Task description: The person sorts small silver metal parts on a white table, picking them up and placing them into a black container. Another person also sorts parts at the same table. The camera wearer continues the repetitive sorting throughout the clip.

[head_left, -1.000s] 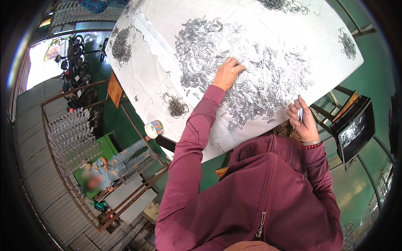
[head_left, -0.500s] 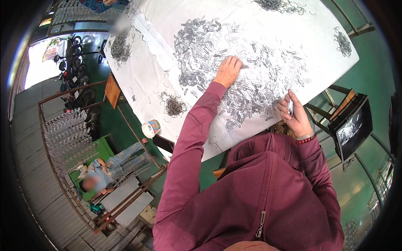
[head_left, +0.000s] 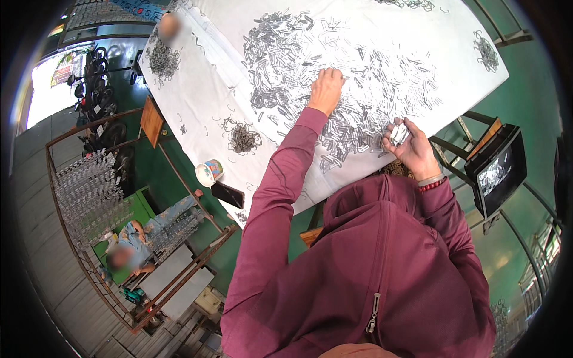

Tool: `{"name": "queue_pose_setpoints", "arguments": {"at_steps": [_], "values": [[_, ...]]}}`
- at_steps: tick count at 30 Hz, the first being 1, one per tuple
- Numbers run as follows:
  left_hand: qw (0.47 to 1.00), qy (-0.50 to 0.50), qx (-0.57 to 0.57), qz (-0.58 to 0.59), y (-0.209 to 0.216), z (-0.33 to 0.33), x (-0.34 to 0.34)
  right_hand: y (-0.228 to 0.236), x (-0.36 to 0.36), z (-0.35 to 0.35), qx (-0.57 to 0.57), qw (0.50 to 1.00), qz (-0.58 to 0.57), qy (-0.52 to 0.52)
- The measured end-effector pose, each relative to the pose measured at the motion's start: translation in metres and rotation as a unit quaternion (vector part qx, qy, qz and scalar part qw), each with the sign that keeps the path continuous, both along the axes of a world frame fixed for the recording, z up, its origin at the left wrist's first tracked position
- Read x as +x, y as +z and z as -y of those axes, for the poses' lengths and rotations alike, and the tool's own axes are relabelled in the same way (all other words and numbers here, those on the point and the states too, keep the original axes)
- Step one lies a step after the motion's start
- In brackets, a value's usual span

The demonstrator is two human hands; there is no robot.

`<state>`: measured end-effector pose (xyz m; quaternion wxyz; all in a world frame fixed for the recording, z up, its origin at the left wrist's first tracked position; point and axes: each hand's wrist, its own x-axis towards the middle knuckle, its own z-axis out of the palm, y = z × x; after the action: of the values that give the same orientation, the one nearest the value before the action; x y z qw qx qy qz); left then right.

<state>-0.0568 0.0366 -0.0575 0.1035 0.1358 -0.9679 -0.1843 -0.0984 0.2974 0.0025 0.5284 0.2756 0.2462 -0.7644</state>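
A wide spread of small, narrow grey metal pieces [head_left: 352, 140] covers the middle of the white-covered table [head_left: 465, 77]. My left hand [head_left: 326, 92] reaches down onto this spread, fingers bent and close together. Whatever is under its fingertips is hidden. At the near right edge of the spread, my right hand [head_left: 415, 152] is turned palm up. Several shiny metal pieces [head_left: 399, 135] lie together in it, held by the curled fingers and thumb.
Tangles of dark wire hooks [head_left: 243, 139] lie about the table. On its left edge are a tub [head_left: 209, 172] and a dark phone [head_left: 228, 194]. A black tray [head_left: 496, 170] with metal pieces stands right of the table. Another person [head_left: 134, 244] is beyond the railing, lower left.
My right hand has turned palm up and moved slightly left, showing several metal pieces in it. My left hand has shifted slightly up and left over the spread.
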Motion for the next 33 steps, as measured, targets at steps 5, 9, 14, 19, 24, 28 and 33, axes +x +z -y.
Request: {"name": "queue_pose_setpoints", "arguments": {"at_steps": [5, 9, 14, 19, 24, 28, 33], "values": [[0.935, 0.011, 0.353, 0.012, 0.079, -0.03, -0.008, -0.01, -0.013, 0.004, 0.0, 1.0, 0.003, -0.014], [0.93, -0.054, 0.361, 0.04, 0.106, -0.044, -0.016, 0.0, -0.028, 0.022, -0.019, 0.999, 0.011, -0.045], [0.973, -0.059, 0.182, 0.129, 0.057, -0.007, -0.028, -0.01, -0.062, -0.008, -0.221, 0.97, 0.016, -0.102], [0.961, -0.183, 0.147, 0.146, 0.029, -0.034, 0.001, 0.003, -0.095, -0.098, -0.07, 0.958, -0.094, -0.261], [0.945, -0.016, 0.29, 0.152, 0.029, -0.011, 0.002, -0.053, -0.116, -0.286, 0.002, 0.905, -0.192, -0.379], [0.895, 0.084, 0.401, 0.176, 0.042, 0.001, 0.001, -0.094, -0.113, -0.41, 0.012, 0.862, -0.185, -0.473], [0.832, 0.078, 0.516, 0.19, 0.033, 0.017, 0.001, -0.129, -0.123, -0.494, 0.002, 0.823, -0.033, -0.567]]}}
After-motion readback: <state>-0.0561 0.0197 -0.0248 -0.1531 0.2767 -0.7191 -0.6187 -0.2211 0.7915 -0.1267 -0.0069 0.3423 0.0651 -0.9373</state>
